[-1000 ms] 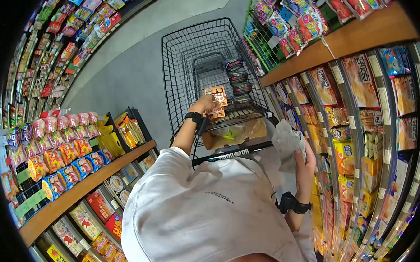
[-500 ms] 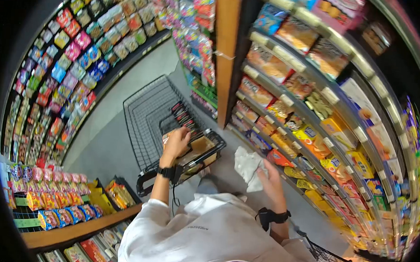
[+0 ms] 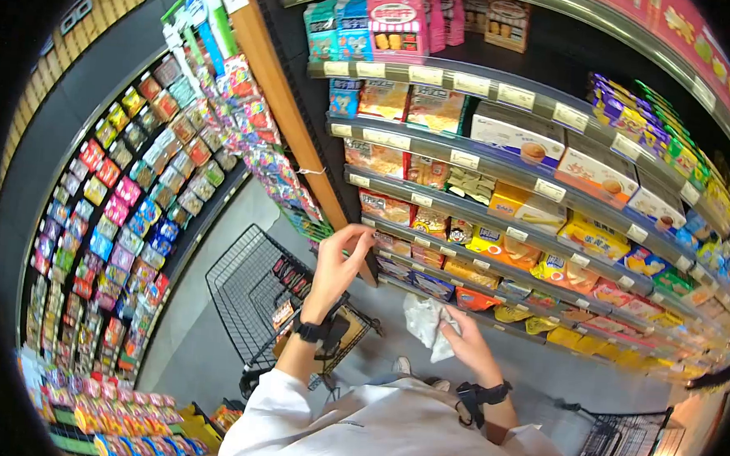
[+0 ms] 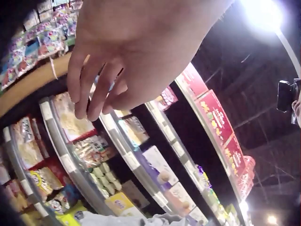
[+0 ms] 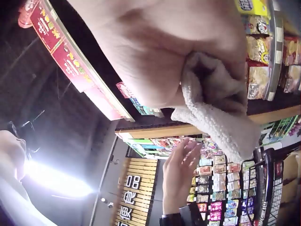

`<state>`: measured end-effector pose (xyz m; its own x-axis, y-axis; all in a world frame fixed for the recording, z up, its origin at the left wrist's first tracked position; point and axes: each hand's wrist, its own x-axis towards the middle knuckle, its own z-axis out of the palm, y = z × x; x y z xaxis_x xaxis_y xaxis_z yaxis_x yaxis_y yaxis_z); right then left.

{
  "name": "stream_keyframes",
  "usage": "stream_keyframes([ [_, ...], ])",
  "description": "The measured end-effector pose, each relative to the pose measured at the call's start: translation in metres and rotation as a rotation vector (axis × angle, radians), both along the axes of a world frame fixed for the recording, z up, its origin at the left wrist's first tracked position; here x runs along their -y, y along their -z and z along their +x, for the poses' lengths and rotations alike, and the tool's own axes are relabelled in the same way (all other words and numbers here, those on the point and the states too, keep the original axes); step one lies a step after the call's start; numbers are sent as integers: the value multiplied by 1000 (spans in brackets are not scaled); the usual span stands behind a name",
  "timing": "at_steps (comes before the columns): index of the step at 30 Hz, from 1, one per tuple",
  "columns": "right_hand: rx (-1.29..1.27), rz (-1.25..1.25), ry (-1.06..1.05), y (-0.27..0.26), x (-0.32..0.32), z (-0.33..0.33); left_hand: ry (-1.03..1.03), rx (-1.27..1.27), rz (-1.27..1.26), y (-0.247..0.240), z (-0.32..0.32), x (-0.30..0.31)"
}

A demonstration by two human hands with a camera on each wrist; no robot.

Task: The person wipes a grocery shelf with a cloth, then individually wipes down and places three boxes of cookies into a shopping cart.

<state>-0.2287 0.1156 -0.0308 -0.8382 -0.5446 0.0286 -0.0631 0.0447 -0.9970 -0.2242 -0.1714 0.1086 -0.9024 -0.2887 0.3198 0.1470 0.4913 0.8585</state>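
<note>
My left hand (image 3: 336,268) is raised over the cart's side, before the snack shelves, its fingers loosely bent with nothing in them. In the left wrist view the same hand (image 4: 127,56) hangs its relaxed fingers in front of packets. A crumpled whitish cloth (image 3: 428,324) is gripped by my right hand (image 3: 472,349), low in front of the body. The right wrist view shows the cloth (image 5: 218,113) bunched under the palm. Inside the black wire cart (image 3: 234,291) lie orange boxes (image 3: 283,314), dark packets (image 3: 292,277) and a brown carton.
Shelves of boxed and bagged snacks (image 3: 529,249) curve along the right. A wooden post (image 3: 293,100) with hanging packets stands ahead. Racks of small packets (image 3: 118,207) line the left side. Another cart (image 3: 618,443) is at the lower right, on the grey floor.
My left hand has come away from the orange boxes in the cart and risen toward the shelves. The view has turned right. The right hand still holds the cloth.
</note>
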Motion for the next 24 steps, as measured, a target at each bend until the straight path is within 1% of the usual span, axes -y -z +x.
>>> stream_keyframes([
  [1, 5, -15, 44, 2, -4, 0, 37, -29, 22, -11, -15, -6],
  [3, 12, 11, 118, -11, -13, 1, 114, -194, -43, -19, -54, -12],
  [4, 53, -38, 135, -21, -17, 1, 148, -212, -91, -37, -64, -20],
  [5, 93, -85, 147, -29, -21, -1, 165, -326, -114, -52, -77, -31],
  [7, 37, -48, 176, -39, -27, -9, 263, -390, -124, -86, -97, -46],
  [9, 42, -59, 204, -53, -35, -10, 296, -474, -161, -107, -128, -58],
  [10, 49, -63, 213, -59, -38, -8, 312, -541, -220, -118, -146, -64],
  [11, 38, -72, 242, -67, -40, -10, 366, -534, -183, -131, -158, -72],
  [13, 8, -94, 271, -86, -43, -18, 396, -526, -252, -153, -196, -81],
  [15, 29, -160, 307, -102, -52, -26, 399, -504, -379, -175, -239, -89],
  [16, 0, -156, 253, -103, -61, -35, 380, -491, -445, -184, -262, -93],
  [17, -2, -164, 245, -105, -70, -42, 423, -457, -398, -192, -285, -94],
  [19, -20, -191, 182, -111, -91, -63, 289, -441, -559, -205, -331, -101],
  [21, -60, -222, 178, -111, -113, -83, 221, -341, -801, -222, -371, -104],
  [23, -113, -187, 149, -113, -140, -101, 222, -295, -813, -236, -394, -115],
  [24, -108, -207, 129, -111, -153, -110, 191, -179, -829, -242, -407, -123],
])
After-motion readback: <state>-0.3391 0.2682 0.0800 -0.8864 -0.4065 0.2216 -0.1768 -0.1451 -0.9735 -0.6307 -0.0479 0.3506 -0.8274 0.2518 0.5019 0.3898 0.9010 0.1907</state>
